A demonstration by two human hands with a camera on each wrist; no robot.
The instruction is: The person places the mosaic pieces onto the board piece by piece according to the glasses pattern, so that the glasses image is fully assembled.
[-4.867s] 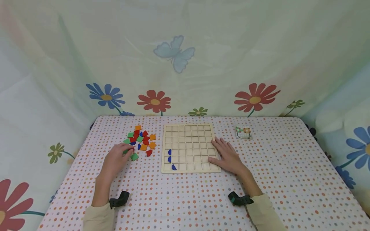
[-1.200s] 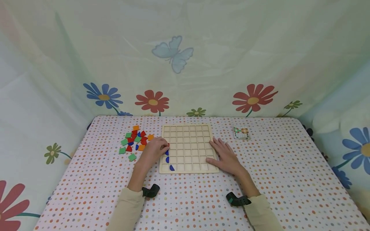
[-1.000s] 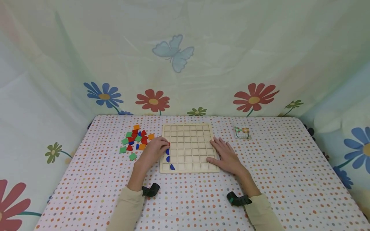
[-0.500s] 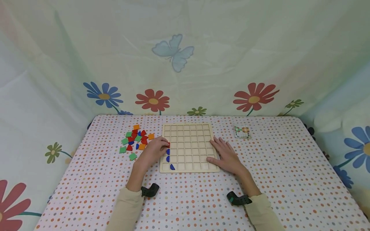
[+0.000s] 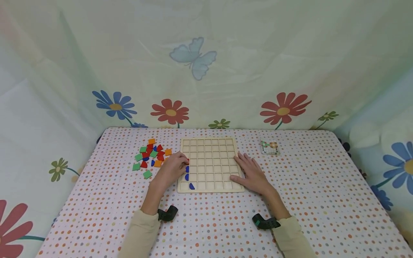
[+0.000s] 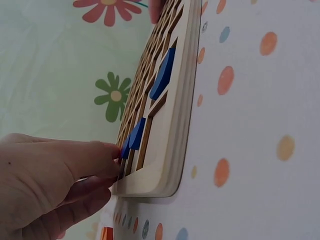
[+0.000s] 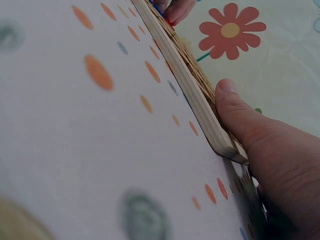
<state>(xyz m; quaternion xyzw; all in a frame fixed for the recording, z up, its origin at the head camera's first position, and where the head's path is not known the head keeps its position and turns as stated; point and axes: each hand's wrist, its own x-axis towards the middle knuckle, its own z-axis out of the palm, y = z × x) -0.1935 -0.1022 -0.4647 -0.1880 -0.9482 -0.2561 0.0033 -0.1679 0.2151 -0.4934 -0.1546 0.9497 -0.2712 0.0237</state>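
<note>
**Left hand at the grid board's left column**

The wooden grid board (image 5: 210, 165) lies flat on the dotted surface (image 5: 209, 222), about midway across it. Three blue pieces (image 5: 187, 177) sit in cells of its leftmost column (two close together, the third in the nearest row). The left hand (image 5: 171, 169) reaches onto that column just above them, its fingers (image 6: 95, 155) curled with the tips pressed down at the cell; whether they pinch a piece there cannot be told. The right hand (image 5: 252, 173) lies open and flat on the board's right edge, thumb (image 7: 235, 107) along the near corner. To the left of the board lies a loose scatter of red, green, orange and blue pieces (image 5: 151, 156). A small pattern card (image 5: 270, 147) lies well to the right.
</note>
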